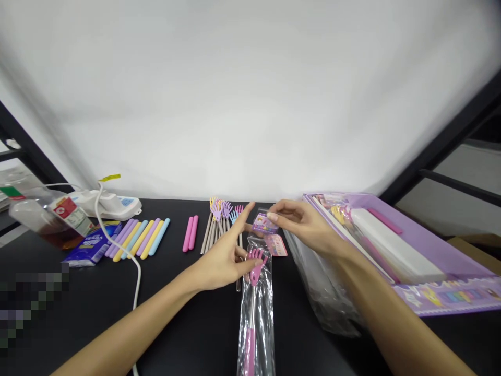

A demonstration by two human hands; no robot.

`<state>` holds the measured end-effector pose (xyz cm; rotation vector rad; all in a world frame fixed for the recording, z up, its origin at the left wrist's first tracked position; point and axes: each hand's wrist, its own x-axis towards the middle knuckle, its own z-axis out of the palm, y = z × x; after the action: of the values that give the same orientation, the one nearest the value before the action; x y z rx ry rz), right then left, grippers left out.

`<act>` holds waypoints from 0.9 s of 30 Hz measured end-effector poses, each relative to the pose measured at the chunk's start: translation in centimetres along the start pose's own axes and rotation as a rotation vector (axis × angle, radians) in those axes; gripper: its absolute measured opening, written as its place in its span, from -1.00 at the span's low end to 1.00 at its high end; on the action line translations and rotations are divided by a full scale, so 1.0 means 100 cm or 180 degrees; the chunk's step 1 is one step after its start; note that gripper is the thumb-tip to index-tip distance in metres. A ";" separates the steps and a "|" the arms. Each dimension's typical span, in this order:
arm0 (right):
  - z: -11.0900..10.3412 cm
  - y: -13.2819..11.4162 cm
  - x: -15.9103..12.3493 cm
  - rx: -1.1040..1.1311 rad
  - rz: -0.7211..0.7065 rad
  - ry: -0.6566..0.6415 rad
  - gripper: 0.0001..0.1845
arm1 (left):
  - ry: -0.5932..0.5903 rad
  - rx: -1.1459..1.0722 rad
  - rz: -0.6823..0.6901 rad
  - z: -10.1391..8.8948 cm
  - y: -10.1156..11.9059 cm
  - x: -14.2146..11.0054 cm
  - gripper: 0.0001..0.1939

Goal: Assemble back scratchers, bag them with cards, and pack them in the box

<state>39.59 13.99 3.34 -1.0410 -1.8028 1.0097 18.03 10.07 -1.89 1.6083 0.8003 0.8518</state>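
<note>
A pink back scratcher with a metal shaft lies inside a clear plastic sleeve, claw end away from me. My left hand pinches it at the claw with thumb and curled fingers, index finger stretched forward. Just beyond the claw, my right hand pinches a small purple printed card at its right edge; clear film shows around the card. Another printed card lies below it on the table. Behind my left hand are several loose scratcher heads on metal rods, partly hidden.
Two pink handles and several pastel handles lie to the left. Beyond them are a blue packet, a bottle, a power strip and a white cable. Clear bags and a purple display box occupy the right.
</note>
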 end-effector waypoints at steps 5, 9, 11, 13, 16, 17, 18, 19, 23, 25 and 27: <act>0.008 0.007 -0.009 0.0466 0.0083 0.0376 -0.69 | -0.0006 0.0068 0.0068 0.001 0.003 0.001 0.11; 0.009 0.011 -0.013 0.0689 0.0076 0.0720 -0.67 | -0.0086 0.0132 0.0016 0.002 0.008 0.003 0.06; 0.010 0.013 -0.014 0.0806 0.0097 0.0763 -0.66 | -0.0137 0.0138 -0.0016 0.003 0.011 0.004 0.04; 0.011 0.015 -0.014 0.0933 0.0074 0.0795 -0.67 | -0.0142 0.0109 -0.0057 0.004 0.014 0.005 0.04; 0.014 0.017 -0.013 0.1107 0.0016 0.0886 -0.72 | -0.0007 0.0130 -0.0189 0.006 0.014 0.008 0.00; 0.015 0.018 -0.013 0.1158 0.0011 0.0923 -0.73 | 0.0069 0.0133 -0.0251 0.006 0.013 0.008 -0.03; 0.016 0.019 -0.013 0.1196 0.0015 0.0953 -0.73 | 0.0134 0.0123 -0.0314 0.006 0.012 0.009 -0.09; 0.016 0.019 -0.013 0.1218 0.0024 0.0970 -0.73 | 0.0184 0.0102 -0.0369 0.005 0.011 0.009 -0.16; 0.016 0.020 -0.013 0.1247 0.0101 0.0885 -0.67 | 0.0287 0.0130 -0.0483 0.003 0.008 0.007 -0.38; 0.017 0.021 -0.014 0.1324 0.0177 0.0834 -0.63 | 0.0315 0.0180 -0.0510 0.003 0.007 0.006 -0.38; 0.018 0.021 -0.014 0.1465 0.0246 0.0818 -0.60 | 0.0303 0.0186 -0.0545 0.004 0.007 0.005 -0.38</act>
<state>38.95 13.00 0.45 -0.9059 -1.2521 1.2053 18.65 10.14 -1.19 1.5339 1.0232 0.7928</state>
